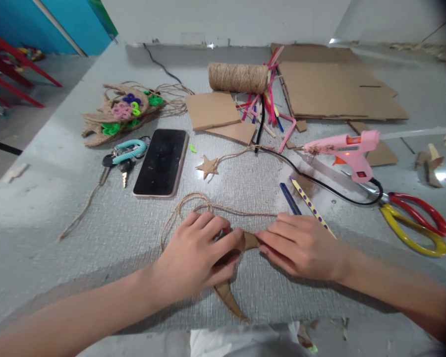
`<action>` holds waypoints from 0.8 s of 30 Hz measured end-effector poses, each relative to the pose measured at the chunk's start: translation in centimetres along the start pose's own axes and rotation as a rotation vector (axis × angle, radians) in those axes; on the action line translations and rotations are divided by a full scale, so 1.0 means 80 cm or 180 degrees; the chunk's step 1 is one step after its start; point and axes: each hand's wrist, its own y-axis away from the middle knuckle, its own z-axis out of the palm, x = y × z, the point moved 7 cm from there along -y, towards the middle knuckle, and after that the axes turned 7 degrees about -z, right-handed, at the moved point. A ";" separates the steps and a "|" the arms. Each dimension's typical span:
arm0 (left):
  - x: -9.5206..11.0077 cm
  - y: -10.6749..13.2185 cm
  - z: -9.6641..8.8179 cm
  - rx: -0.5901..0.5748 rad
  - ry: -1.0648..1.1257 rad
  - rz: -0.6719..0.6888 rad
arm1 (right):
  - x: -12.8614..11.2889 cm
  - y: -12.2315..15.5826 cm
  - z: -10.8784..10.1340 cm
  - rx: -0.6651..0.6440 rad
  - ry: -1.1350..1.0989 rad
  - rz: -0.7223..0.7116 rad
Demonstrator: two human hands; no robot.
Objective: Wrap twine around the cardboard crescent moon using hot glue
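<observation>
Between left hand (pixel 196 253) and right hand (pixel 301 244), cardboard crescent (pixel 250 241).

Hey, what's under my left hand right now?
A curved cardboard piece: one pointed end sticks out below the left hand, the other shows beside the right hand. Its middle is covered by the fingers.

left hand (pixel 198 253) and right hand (pixel 301 243) pinch curved cardboard piece (pixel 230 292) on counter (pixel 59 198) | twine (pixel 193 203) looped just beyond | phone (pixel 161 161), glue gun (pixel 345 148), scissors (pixel 412 218) farther off
</observation>
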 end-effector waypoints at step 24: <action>-0.008 -0.001 0.005 -0.0049 0.0260 -0.0313 | 0.001 -0.002 0.007 -0.0413 0.0058 0.0080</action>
